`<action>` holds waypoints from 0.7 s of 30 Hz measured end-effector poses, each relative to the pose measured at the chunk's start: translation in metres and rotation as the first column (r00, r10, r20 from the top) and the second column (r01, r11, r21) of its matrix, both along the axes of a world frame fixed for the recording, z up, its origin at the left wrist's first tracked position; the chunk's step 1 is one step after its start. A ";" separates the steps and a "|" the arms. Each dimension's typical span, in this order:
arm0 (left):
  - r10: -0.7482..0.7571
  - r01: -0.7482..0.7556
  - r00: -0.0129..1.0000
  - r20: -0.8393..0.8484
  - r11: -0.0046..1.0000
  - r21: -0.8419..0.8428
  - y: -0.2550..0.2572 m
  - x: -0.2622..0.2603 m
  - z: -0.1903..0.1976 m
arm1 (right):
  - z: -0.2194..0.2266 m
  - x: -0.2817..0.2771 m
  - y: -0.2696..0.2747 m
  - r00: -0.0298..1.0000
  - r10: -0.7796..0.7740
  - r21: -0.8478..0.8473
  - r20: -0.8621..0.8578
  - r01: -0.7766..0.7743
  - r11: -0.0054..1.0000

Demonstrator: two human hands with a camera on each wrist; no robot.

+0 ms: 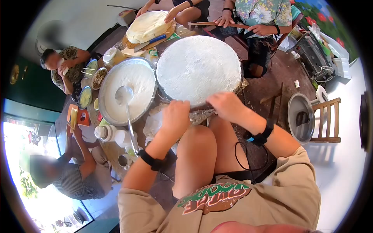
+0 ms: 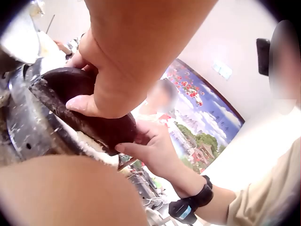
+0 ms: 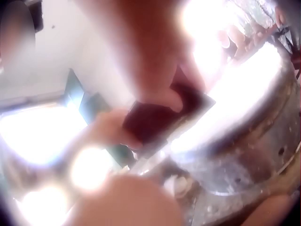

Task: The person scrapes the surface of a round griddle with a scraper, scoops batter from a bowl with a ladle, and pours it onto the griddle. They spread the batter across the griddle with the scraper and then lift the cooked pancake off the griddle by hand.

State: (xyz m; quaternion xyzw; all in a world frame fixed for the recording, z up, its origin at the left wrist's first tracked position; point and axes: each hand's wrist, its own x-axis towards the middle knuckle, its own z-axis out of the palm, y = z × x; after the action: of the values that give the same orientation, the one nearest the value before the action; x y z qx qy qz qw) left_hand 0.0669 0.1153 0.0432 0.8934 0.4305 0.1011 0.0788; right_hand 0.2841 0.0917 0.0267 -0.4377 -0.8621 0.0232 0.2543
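A round griddle [image 3: 235, 172] stands before my knees, its top covered by a thin white sheet of batter [image 1: 198, 70]. At its near edge, my left hand [image 1: 175, 118] and right hand [image 1: 230, 109] hold a dark brown curved scraper [image 2: 106, 129] between them. Each hand grips one end, with a thumb on the near face and fingers behind. The scraper's long edge lies right at the griddle's rim. To the left, a big metal bowl [image 1: 102, 105] contains white batter, and a metal ladle [image 1: 124, 95] rests in it with its handle over the near rim.
A stack of round pale sheets [image 1: 147, 27] sits on a board beside a blue-handled knife [image 1: 150, 42]. Dishes, a white jug [image 1: 105, 133] and a cup [image 1: 124, 160] stand left. A metal basin [image 1: 301, 118] is by a wooden chair [image 1: 327, 120] at right. Several people sit around.
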 end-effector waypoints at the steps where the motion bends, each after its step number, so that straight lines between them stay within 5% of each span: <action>1: 0.006 -0.006 1.000 0.003 1.000 0.026 0.014 0.008 0.007 | 0.006 0.006 0.013 0.999 -0.040 0.007 -0.014 0.040 0.999; 11: 0.002 0.011 0.999 -0.053 0.969 0.245 0.234 0.075 -0.014 | -0.011 0.053 0.217 0.975 -0.220 0.120 0.037 0.215 0.969; 15: 0.045 -0.030 0.997 -0.060 0.971 0.238 0.274 0.079 -0.032 | -0.026 0.049 0.253 0.933 -0.337 0.024 0.127 0.337 0.941; 21: 0.020 0.002 0.993 -0.118 0.982 0.190 0.279 0.071 -0.038 | -0.031 0.038 0.251 0.943 -0.302 0.069 0.138 0.295 0.953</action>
State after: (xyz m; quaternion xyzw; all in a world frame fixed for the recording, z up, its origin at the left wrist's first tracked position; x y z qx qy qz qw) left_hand 0.1377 0.3939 0.0053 0.8993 0.4269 0.0885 -0.0331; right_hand 0.3219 0.3422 -0.0043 -0.5576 -0.8025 -0.0684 0.2010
